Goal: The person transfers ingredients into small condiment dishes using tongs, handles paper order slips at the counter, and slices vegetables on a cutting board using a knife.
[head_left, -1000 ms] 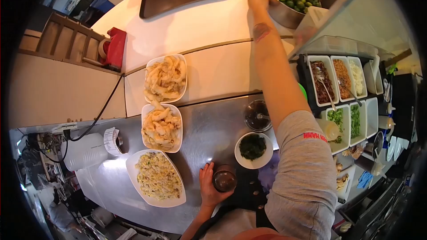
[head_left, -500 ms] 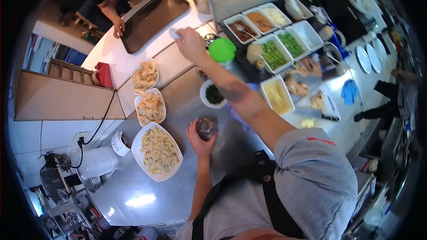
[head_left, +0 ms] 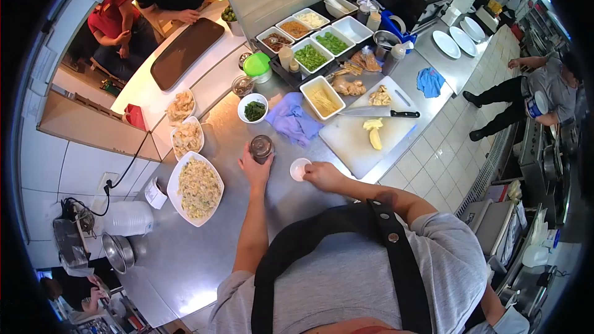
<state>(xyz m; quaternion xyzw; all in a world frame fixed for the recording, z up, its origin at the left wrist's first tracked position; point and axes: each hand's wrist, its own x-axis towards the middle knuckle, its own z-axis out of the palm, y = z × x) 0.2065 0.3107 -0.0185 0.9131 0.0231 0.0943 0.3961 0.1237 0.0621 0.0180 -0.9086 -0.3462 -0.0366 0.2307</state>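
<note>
My left hand (head_left: 252, 169) curls round a small round glass jar (head_left: 262, 146) standing over the steel worktop (head_left: 263, 235). My right hand (head_left: 327, 177) pinches the rim of a small white cup (head_left: 300, 169), just right of the jar. Beyond the jar sits a white bowl of chopped dark greens (head_left: 253, 111). A crumpled lilac cloth (head_left: 291, 117) lies beside that bowl. To the left, a large white dish of rice-like mixed food (head_left: 199, 190) stands near my left forearm.
A white cutting board (head_left: 346, 151) holds a knife (head_left: 402, 114) and pale yellow pieces (head_left: 374, 133). Behind it are tubs of chopped greens (head_left: 309, 55) and a tub of pale strips (head_left: 322, 97). A brown tray (head_left: 185, 52) lies by people across the counter. Another person (head_left: 544, 93) stands right.
My right hand has come back from the far counter to the worktop, bringing the small white cup beside the jar. My left hand stays on the jar. The view has shifted.
</note>
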